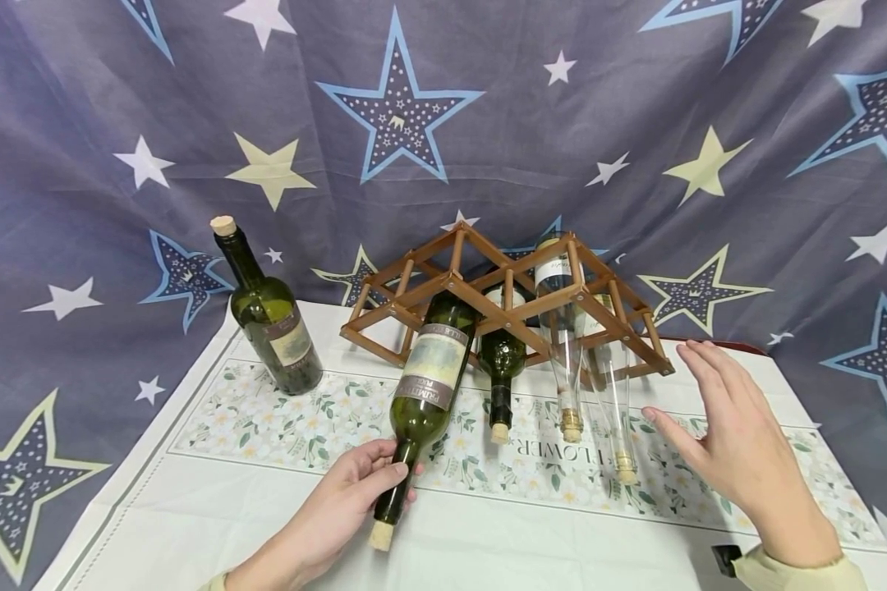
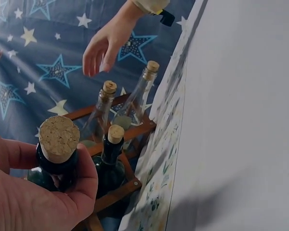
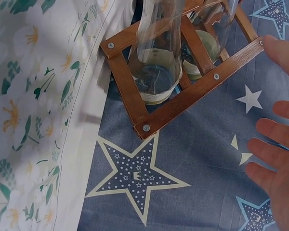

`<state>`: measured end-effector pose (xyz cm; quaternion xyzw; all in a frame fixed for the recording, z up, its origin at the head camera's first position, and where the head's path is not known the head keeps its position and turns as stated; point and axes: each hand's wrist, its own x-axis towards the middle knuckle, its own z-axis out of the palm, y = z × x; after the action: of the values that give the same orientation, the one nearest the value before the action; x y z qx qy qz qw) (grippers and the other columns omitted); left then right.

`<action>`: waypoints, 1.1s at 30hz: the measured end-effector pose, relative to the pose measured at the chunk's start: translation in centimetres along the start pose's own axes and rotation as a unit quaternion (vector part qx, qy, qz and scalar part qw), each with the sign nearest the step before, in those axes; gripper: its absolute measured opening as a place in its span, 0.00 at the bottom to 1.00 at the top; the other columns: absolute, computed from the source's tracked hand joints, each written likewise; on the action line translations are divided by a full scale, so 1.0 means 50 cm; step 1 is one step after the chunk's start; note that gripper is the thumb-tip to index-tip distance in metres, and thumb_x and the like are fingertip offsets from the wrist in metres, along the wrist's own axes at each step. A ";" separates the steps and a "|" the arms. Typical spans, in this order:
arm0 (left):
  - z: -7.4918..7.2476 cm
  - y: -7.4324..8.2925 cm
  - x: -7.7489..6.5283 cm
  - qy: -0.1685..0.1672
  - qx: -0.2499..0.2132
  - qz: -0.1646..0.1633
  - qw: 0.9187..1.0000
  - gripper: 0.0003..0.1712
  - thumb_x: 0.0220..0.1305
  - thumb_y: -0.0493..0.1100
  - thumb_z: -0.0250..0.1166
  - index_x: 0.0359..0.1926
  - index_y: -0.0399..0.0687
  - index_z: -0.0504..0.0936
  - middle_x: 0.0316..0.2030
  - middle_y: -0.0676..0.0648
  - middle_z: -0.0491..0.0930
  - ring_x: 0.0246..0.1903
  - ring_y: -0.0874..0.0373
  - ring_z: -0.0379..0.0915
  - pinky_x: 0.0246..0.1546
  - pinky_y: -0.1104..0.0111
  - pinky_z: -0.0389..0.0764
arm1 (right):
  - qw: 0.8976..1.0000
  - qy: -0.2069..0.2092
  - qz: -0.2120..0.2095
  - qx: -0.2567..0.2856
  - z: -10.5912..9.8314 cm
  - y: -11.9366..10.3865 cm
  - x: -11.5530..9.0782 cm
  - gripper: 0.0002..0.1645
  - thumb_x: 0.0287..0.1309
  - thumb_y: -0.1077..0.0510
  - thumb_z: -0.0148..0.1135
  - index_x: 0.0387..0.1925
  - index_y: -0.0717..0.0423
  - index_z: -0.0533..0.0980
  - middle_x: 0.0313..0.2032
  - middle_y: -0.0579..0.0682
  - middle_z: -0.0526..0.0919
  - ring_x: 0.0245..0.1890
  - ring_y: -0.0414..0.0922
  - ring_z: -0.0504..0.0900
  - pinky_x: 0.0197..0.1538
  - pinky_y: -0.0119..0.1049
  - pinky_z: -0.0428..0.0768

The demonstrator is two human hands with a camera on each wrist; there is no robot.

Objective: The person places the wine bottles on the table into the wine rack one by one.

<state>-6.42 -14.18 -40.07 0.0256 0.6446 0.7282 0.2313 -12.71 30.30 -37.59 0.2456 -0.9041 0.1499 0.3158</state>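
My left hand (image 1: 347, 501) grips the neck of a green wine bottle (image 1: 430, 369), just below its cork (image 2: 59, 137). The bottle slants, its base end inside a slot of the brown wooden wine rack (image 1: 517, 316) and its neck toward me. Beside it a dark green bottle (image 1: 501, 361) lies in the rack, neck outward. Two clear glass bottles, one nearer the middle (image 1: 566, 361) and one at the right (image 1: 615, 394), also rest there with corks facing me. My right hand (image 1: 739, 435) hovers right of the rack, fingers spread, touching nothing.
Another corked green bottle (image 1: 281, 336) stands upright on the table, left of the rack. A floral runner (image 1: 325, 419) crosses the white tablecloth (image 1: 488, 550). Behind hangs a star-patterned curtain (image 1: 488, 148), close to the rack's back.
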 end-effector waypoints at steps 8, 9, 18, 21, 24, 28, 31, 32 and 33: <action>0.005 0.009 0.003 -0.001 -0.004 0.013 1.000 0.32 0.73 0.41 0.56 0.68 0.22 0.58 0.54 0.37 0.77 0.46 0.49 0.78 0.48 0.66 0.79 | 1.000 0.014 -0.008 0.005 0.003 0.000 0.001 0.54 0.52 0.36 0.68 0.71 0.65 0.65 0.65 0.67 0.68 0.68 0.62 0.63 0.71 0.51 0.56; 0.005 0.009 0.003 0.001 -0.003 0.015 1.000 0.32 0.73 0.40 0.56 0.67 0.22 0.58 0.54 0.37 0.77 0.46 0.49 0.78 0.48 0.66 0.79 | 1.000 0.018 -0.010 0.007 0.003 -0.001 0.002 0.53 0.53 0.35 0.67 0.70 0.65 0.65 0.65 0.67 0.68 0.68 0.62 0.64 0.71 0.51 0.57; 0.012 0.015 0.013 0.012 0.017 0.032 0.999 0.32 0.70 0.39 0.58 0.68 0.24 0.60 0.55 0.36 0.78 0.44 0.50 0.78 0.48 0.66 0.78 | 1.000 0.016 -0.011 0.005 0.004 -0.003 0.002 0.53 0.53 0.36 0.68 0.71 0.65 0.65 0.65 0.67 0.68 0.68 0.61 0.63 0.72 0.50 0.56; 0.014 0.018 0.017 0.013 0.019 0.036 0.999 0.32 0.70 0.39 0.58 0.68 0.24 0.61 0.55 0.36 0.77 0.45 0.47 0.78 0.47 0.66 0.78 | 1.000 0.017 -0.010 0.004 0.004 -0.003 0.002 0.54 0.53 0.35 0.68 0.70 0.65 0.65 0.65 0.67 0.68 0.68 0.61 0.63 0.72 0.50 0.56; 0.014 0.020 0.021 0.014 0.017 0.037 0.999 0.32 0.70 0.39 0.58 0.68 0.25 0.61 0.55 0.36 0.77 0.46 0.44 0.78 0.47 0.65 0.78 | 1.000 0.020 -0.012 0.004 0.005 -0.003 0.002 0.53 0.53 0.34 0.67 0.70 0.65 0.66 0.65 0.67 0.68 0.68 0.61 0.63 0.71 0.50 0.56; 0.014 0.024 0.026 0.018 0.016 0.033 0.999 0.32 0.70 0.39 0.59 0.68 0.26 0.61 0.55 0.36 0.77 0.46 0.45 0.78 0.48 0.65 0.78 | 1.000 0.025 -0.015 0.007 0.006 -0.003 0.002 0.53 0.55 0.33 0.65 0.70 0.65 0.66 0.65 0.67 0.69 0.68 0.61 0.64 0.71 0.51 0.57; 0.016 0.026 0.031 0.017 0.016 0.036 0.999 0.34 0.70 0.39 0.59 0.69 0.25 0.59 0.54 0.36 0.77 0.46 0.45 0.78 0.48 0.64 0.78 | 0.999 0.025 -0.018 0.008 0.007 -0.002 0.002 0.53 0.55 0.32 0.65 0.70 0.66 0.66 0.65 0.67 0.69 0.68 0.61 0.64 0.71 0.51 0.57; 0.017 0.026 0.032 0.017 0.016 0.037 0.999 0.34 0.70 0.40 0.59 0.69 0.25 0.59 0.54 0.36 0.77 0.46 0.46 0.79 0.49 0.64 0.78 | 1.000 0.024 -0.018 0.008 0.007 -0.002 0.003 0.53 0.55 0.33 0.65 0.70 0.66 0.66 0.65 0.67 0.69 0.68 0.61 0.64 0.71 0.51 0.57; 0.017 0.027 0.034 0.016 0.016 0.038 0.999 0.35 0.70 0.40 0.59 0.70 0.24 0.58 0.54 0.36 0.77 0.46 0.45 0.79 0.49 0.64 0.78 | 1.000 0.021 -0.018 0.008 0.007 -0.002 0.003 0.54 0.54 0.33 0.66 0.70 0.66 0.66 0.65 0.67 0.69 0.68 0.61 0.64 0.71 0.51 0.56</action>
<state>-8.05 -12.84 -39.09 0.0425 0.6586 0.7263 0.1923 -12.93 30.03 -37.76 0.2609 -0.8915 0.1565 0.3356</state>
